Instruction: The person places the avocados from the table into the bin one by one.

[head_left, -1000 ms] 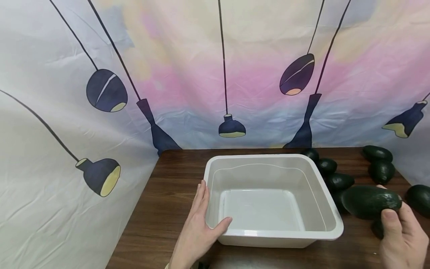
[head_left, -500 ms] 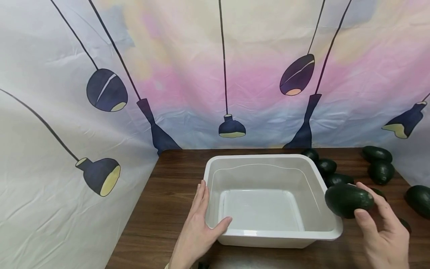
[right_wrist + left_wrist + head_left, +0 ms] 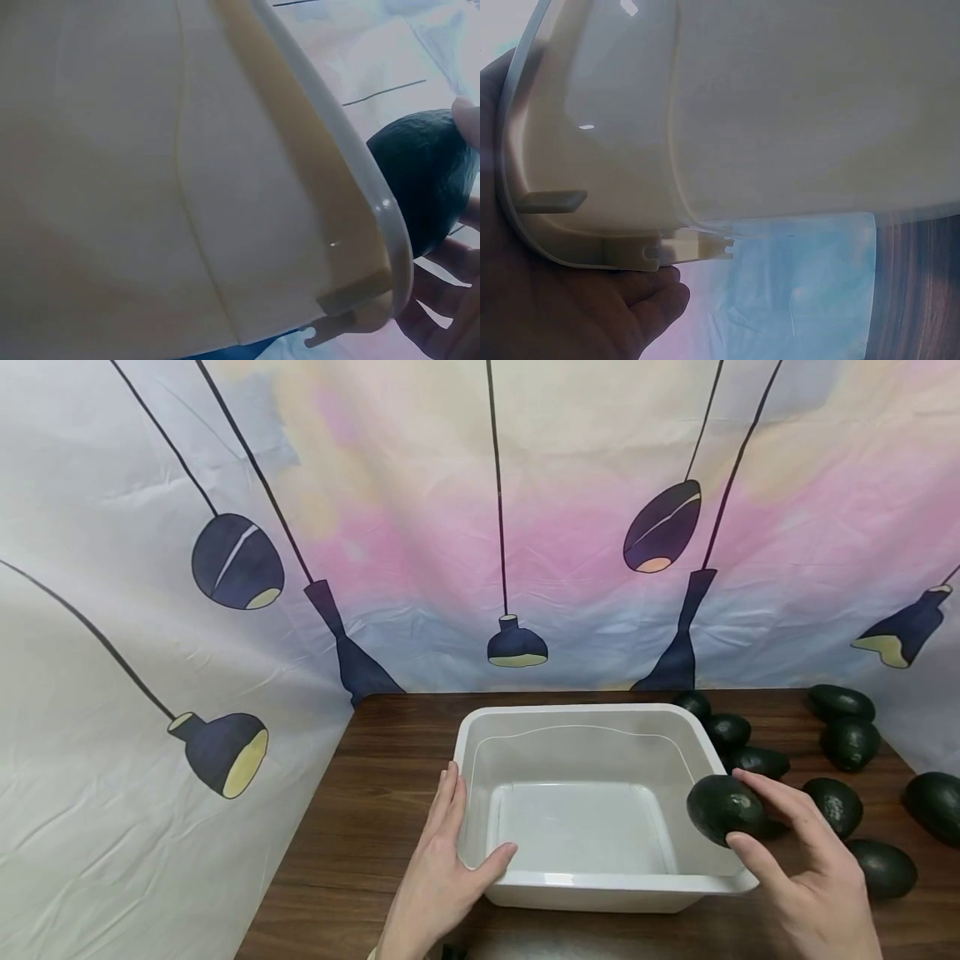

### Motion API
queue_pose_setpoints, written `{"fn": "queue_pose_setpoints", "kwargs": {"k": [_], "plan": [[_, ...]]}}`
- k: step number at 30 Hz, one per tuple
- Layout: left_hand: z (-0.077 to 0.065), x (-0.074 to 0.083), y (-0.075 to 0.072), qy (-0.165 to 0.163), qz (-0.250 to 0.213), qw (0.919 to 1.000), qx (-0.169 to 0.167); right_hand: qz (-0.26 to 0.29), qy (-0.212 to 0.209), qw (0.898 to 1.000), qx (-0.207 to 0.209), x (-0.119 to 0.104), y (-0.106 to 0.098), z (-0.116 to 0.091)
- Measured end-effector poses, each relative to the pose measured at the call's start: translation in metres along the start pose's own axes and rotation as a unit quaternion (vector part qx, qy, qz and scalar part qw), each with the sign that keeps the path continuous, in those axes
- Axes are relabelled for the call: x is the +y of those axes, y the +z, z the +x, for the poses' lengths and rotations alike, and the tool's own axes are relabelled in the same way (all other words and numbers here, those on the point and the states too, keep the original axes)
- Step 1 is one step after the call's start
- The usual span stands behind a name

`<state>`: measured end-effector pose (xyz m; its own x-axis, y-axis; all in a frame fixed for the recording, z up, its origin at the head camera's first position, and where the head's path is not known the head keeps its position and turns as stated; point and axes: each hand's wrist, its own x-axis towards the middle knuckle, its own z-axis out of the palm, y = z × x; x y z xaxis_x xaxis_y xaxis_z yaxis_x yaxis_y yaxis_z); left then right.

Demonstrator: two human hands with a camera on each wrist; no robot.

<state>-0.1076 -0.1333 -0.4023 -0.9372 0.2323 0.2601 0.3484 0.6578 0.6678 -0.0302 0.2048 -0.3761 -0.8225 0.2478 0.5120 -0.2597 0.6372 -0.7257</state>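
The avocado (image 3: pixel 725 810) now overlaps the tub's (image 3: pixel 600 882) right rim

We see the avocado at the tips of the right hand (image 3: pixel 813 872), pinched between the thumb on its near side and the fingers behind it. A second ago those fingers had it well outside the tub, farther right; now its left part shows against the inner wall, and it looks turned more end-on. How high it hangs above the rim we cannot tell. We judge the sideways carry nearly over, with the pinch not yet let go.

The left hand (image 3: pixel 442 885) has not moved: its fingers lie straight along the tub's left side, the thumb spread over the near rim, and the tub has stayed put.

To the right of the pinching fingers, two loose avocados (image 3: pixel 881 868) on the counter (image 3: pixel 390 810) show more fully now that the hand has shifted off them. Beyond the same fingers, more dark avocados (image 3: pixel 727 732) lie along the tub's right side
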Motion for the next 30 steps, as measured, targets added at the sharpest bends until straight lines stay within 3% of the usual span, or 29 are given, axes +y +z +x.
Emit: {"fn": "queue_pose_setpoints", "kwargs": {"k": [19, 30], "plan": [[0.000, 0.000, 0.000, 0.000, -0.001, 1.0000, 0.002, -0.012, 0.033, 0.998, -0.046, -0.002, 0.013, -0.002], [0.000, 0.000, -0.001, -0.005, -0.002, 1.0000, -0.004, -0.036, 0.012, 0.997, -0.067, 0.000, 0.020, -0.005]]}}
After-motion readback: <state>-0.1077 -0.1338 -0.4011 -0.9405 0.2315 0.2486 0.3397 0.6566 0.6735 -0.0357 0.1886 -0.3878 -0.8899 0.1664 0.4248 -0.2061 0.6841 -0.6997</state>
